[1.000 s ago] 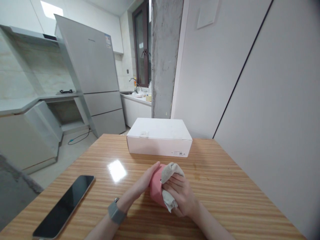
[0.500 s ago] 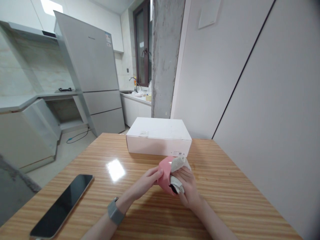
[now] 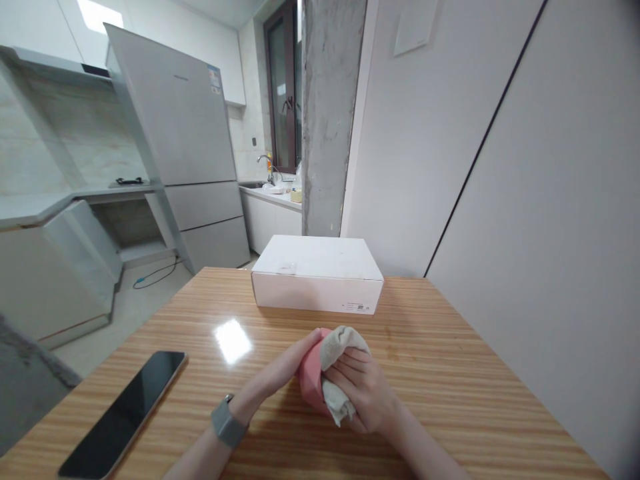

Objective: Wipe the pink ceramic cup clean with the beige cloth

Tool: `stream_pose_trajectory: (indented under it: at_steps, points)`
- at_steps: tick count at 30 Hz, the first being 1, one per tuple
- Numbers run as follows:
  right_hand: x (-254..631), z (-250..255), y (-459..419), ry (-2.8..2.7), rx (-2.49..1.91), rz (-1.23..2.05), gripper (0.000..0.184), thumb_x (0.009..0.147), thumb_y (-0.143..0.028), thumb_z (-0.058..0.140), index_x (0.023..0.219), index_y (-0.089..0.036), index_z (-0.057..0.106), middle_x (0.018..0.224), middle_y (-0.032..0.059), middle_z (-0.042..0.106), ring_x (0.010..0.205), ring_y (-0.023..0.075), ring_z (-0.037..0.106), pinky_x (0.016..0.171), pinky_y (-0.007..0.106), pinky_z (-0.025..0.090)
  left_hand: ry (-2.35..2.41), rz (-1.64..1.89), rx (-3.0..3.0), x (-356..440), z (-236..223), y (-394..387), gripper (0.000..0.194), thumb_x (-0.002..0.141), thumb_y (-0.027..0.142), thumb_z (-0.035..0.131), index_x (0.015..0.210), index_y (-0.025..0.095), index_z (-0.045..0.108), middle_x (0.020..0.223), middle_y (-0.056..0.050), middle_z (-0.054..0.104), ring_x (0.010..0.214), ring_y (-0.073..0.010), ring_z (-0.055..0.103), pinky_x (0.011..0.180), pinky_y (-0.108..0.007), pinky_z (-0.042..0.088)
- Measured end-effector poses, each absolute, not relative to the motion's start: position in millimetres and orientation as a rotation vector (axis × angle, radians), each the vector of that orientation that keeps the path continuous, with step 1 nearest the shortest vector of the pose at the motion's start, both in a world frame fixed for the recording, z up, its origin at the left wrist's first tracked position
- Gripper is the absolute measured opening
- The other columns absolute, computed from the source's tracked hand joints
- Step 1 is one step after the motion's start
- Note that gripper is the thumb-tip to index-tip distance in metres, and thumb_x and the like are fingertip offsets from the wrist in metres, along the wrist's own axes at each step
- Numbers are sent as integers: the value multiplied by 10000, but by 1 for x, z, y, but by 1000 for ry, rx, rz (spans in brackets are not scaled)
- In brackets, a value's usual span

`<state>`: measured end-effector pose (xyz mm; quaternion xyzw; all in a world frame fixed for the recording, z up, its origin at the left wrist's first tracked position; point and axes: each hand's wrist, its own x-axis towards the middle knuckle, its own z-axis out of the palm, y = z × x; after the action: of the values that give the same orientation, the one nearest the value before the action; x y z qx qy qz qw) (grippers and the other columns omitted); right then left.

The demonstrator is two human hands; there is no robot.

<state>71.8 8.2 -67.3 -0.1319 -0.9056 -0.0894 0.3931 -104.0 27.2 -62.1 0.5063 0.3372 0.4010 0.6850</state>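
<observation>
Just in front of the white box is a pink, rounded container (image 3: 311,380) with a faceted side, tilted so its mouth faces right. Its exact kind I cannot make out. My left hand (image 3: 286,367) grips it from the left, with the fingers partly hidden behind it. A pale grey cloth (image 3: 343,341) is bunched at the container's mouth. My right hand (image 3: 363,387) is closed on this cloth and presses it against the opening, with cloth sticking out above and below the fingers. The inside of the container is covered. A grey watch band (image 3: 229,422) is on my left wrist.
A white box (image 3: 317,277) lies across the far part of the wood-grain table (image 3: 450,387). At the left edge lies a dark-screened phone (image 3: 127,410). Beyond the table stand a grey fridge (image 3: 175,120) and a concrete pillar (image 3: 327,120); a white wall runs along the right.
Both hands, the pink container and the cloth have come nearer to me and slightly left. The container has turned, and its dark opening, visible before, is now covered by cloth and hand.
</observation>
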Motion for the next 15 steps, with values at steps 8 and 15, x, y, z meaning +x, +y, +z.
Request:
stream_pose_trajectory:
  at_steps: [8, 15]
  points:
    - [82, -60, 13, -2270, -432, -69, 319, 872, -315, 334, 1040, -155, 553, 885, 121, 684, 811, 264, 627, 788, 430, 473, 763, 906, 1254, -104, -53, 15, 493, 883, 518, 465, 1025, 101, 686, 1071, -95, 700, 1056, -263, 577, 970, -401, 390]
    - [90, -60, 14, -2189, -547, -126, 273, 876, -283, 332, 977, -181, 564, 829, 103, 660, 748, 257, 616, 700, 406, 464, 409, 923, 946, -92, -65, 14, 381, 833, 314, 610, 1174, 144, 610, 1088, -107, 675, 1014, -229, 602, 925, -370, 417]
